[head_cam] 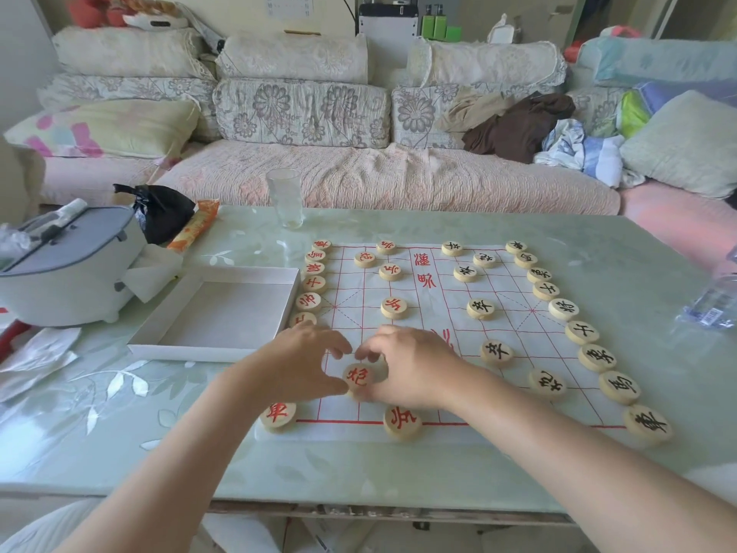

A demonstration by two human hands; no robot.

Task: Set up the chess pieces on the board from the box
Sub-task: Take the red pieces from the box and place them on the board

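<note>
The board (399, 289) is a thin white sheet printed with a red grid, lying flat on a glossy pale-green table (518, 464) with a leaf pattern. The pieces are round, flat, pale wooden discs with painted characters, red on one side of the board and black on the other.

Both hands meet at 6 o'clock on the board, around one red-marked piece (359, 376). The left hand (299, 361) curls its fingers round it from 9 o'clock, and the right hand (406, 365) closes on it from 3 o'clock; fingers of both hands touch the disc's rim, pinching it between them as it lies on the sheet. The hands hide part of the red column and some grid lines behind them.

Thirteen red pieces show: seven in the column along the 9 o'clock edge, five further in, plus the pinched one. Sixteen black pieces show: nine in the column along the 3 o'clock edge (563, 310) and seven further in.

The box (223, 353), a shallow white cardboard tray, sits just beside the board at 9 o'clock, with nothing visible inside. Beyond it stands a grey-lidded white appliance (67, 269), with a black plastic bag (163, 209) and an orange packet (195, 225) near it. A clear glass (285, 197) stands at 12 o'clock. A crinkled plastic bottle (714, 297) lies at 3 o'clock. A floral-covered sofa (303, 113) runs behind the table.
</note>
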